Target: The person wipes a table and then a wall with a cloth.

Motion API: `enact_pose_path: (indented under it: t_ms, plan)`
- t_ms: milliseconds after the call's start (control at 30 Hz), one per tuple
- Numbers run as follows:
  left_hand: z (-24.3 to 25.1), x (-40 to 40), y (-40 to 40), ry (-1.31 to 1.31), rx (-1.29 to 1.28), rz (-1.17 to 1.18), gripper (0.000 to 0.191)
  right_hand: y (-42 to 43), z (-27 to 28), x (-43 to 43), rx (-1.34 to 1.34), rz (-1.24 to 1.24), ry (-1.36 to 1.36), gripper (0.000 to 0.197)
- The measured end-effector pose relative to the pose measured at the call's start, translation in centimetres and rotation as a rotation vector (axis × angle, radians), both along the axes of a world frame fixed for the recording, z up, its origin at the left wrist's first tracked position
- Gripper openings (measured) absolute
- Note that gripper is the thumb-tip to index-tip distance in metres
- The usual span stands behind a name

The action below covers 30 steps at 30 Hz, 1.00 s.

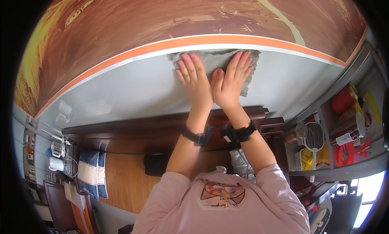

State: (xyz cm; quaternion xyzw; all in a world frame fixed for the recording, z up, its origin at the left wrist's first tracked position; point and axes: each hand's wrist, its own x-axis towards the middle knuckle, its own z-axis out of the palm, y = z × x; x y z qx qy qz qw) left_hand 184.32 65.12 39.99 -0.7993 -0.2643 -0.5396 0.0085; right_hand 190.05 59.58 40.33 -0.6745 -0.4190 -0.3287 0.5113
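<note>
A grey cloth (pixel 214 62) with ragged edges lies spread flat against the pale wall (pixel 146 82), just under the white and orange border (pixel 194 43) of a large brown picture. My left hand (pixel 193 79) presses flat on the cloth's left part, fingers pointing up. On its right part rests my right hand (pixel 231 79), palm down, with the thumb beside the index finger. The two hands touch or nearly touch near the wrists. Each wrist wears a black strap with a small device. Neither hand grips the cloth; parts of it are hidden under them.
Below the wall runs the dark wooden backrest (pixel 121 130) of a bench with a tan seat mat (pixel 130 176). Blue and white cushions (pixel 89 173) lie at its left end. Shelves (pixel 325 173) with jars, a basket and a red roll stand at right. White appliances (pixel 56 163) are at left.
</note>
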Motion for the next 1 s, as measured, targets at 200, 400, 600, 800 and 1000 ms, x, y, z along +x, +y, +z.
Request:
enact_pose_path:
  t_ms: [200,400,600,800,1000]
  plan:
    - [-0.2,-0.3,0.0,0.008,-0.020,0.017,0.075,-0.2,-0.3,-0.2,-0.020,0.022,0.005,0.061]
    - [-0.5,3.7,-2.6,-0.102,-0.010,0.092,0.078,-3.6,0.1,3.4,-0.122,0.160,-0.005,0.057]
    - [-1.5,11.4,-8.7,-0.073,0.005,0.026,0.071,-9.7,-0.9,11.2,-0.059,0.070,0.010,0.059]
    - [-1.9,21.0,-17.2,0.092,0.128,-0.132,0.063,-18.0,-2.3,21.4,0.060,0.017,0.055,0.063]
    - [-0.9,28.0,-23.5,0.071,0.231,-0.245,0.054,-24.5,-0.1,28.8,0.150,-0.026,0.234,0.057]
